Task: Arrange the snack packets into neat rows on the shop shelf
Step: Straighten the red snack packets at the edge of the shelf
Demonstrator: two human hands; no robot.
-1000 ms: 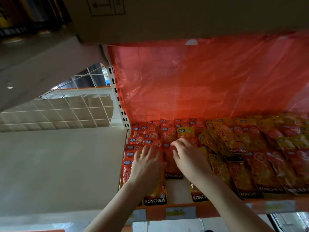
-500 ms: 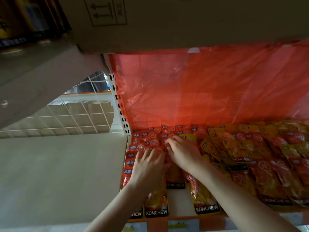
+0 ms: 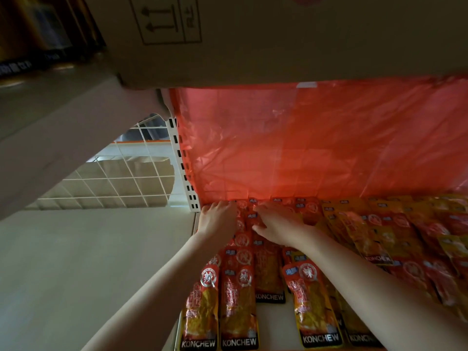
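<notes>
At the back of the shelf (image 3: 269, 323), close under the red plastic sheet (image 3: 316, 143), both hands are laid on the rear ends of the snack packets (image 3: 266, 272). The left hand (image 3: 219, 219) rests flat with fingers extended on the leftmost columns, next to the white slotted post (image 3: 186, 173). The right hand (image 3: 277, 225) lies just beside it, fingers partly bent over a red packet; whether that packet is pinched or only pressed cannot be told.

The step in hand is judged to be the squaring of the back rows, with packets being pushed toward the sheet. Next, the columns nearer than the hands would need to be drawn straight and the bare gap between them closed.

Two hands are seen. Nearer than the hands, four packet columns can be counted, each overlapped like tiles, five "KONCHEW" bottom edges being visible along the front. To the right of the right hand, yellow and red packets (image 3: 405, 239) lie mixed and slanted, too many and too overlapped to be counted. One cardboard box (image 3: 253, 34) hangs overhead.
</notes>
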